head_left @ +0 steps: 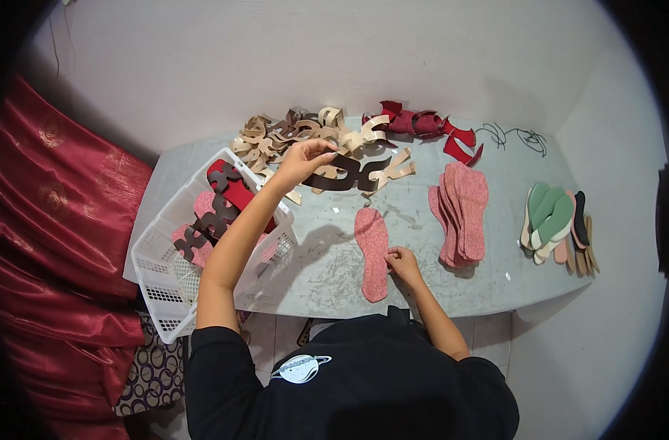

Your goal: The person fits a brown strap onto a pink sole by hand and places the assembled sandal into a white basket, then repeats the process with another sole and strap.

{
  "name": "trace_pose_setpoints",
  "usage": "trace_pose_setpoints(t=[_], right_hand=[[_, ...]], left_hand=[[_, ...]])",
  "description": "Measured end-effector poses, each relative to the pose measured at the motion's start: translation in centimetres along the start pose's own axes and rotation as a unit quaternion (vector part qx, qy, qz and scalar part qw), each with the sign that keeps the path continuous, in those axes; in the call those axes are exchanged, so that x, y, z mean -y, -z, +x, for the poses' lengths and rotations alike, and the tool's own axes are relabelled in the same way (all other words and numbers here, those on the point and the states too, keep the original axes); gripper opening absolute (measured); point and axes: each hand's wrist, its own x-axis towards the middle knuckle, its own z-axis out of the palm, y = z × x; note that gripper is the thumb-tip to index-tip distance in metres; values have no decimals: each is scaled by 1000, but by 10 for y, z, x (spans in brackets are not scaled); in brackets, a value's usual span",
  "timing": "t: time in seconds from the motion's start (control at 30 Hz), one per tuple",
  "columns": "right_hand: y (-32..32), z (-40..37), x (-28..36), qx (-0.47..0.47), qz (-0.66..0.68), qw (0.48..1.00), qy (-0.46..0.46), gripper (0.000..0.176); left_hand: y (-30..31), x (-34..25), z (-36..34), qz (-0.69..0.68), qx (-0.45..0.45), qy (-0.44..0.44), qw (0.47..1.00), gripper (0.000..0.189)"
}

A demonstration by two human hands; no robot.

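Pinched in the fingers of my left hand (pixel 306 159) is a dark brown sandal upper (pixel 349 174), a flat cut piece with curved strap ends, held above the table. Below it lies a single pink speckled insole (pixel 372 253), toe end away from me. My right hand (pixel 402 262) has its thumb and fingers together at the insole's right edge, gripping or touching it. To the right of that hand is a stack of similar pink insoles (pixel 466 213). Behind the upper, a heap of beige and brown uppers (pixel 265 139) spreads along the back of the table.
At left, a white plastic basket (pixel 152 271) holds pink and red soles with dark uppers. Red uppers (pixel 422 125) and black cord (pixel 521 139) lie at the back right. Green, black and tan insoles (pixel 554 220) sit near the right edge. Walls border the grey table (pixel 327 275).
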Motion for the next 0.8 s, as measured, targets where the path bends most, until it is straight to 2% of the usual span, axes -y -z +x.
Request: trace_pose_setpoints(t=[0.23, 0.37, 0.43, 0.57, 0.63, 0.8], right_hand=[[11, 4, -1, 1, -49, 998, 29, 23], [20, 5, 11, 10, -13, 999, 38, 23], [21, -3, 40, 51, 56, 997, -3, 27], [26, 12, 59, 79, 150, 986, 9, 39], [29, 19, 65, 125, 295, 947, 13, 54], [28, 27, 79, 126, 290, 948, 40, 60]], left_hand=[[-16, 1, -17, -12, 21, 19, 1000, 18], [-20, 3, -20, -32, 24, 28, 999, 17], [-23, 7, -21, -48, 25, 17, 998, 16], [-29, 14, -25, -73, 18, -19, 997, 15], [-30, 22, -28, -84, 25, -16, 996, 15], [-38, 28, -36, -120, 14, 3, 993, 12]])
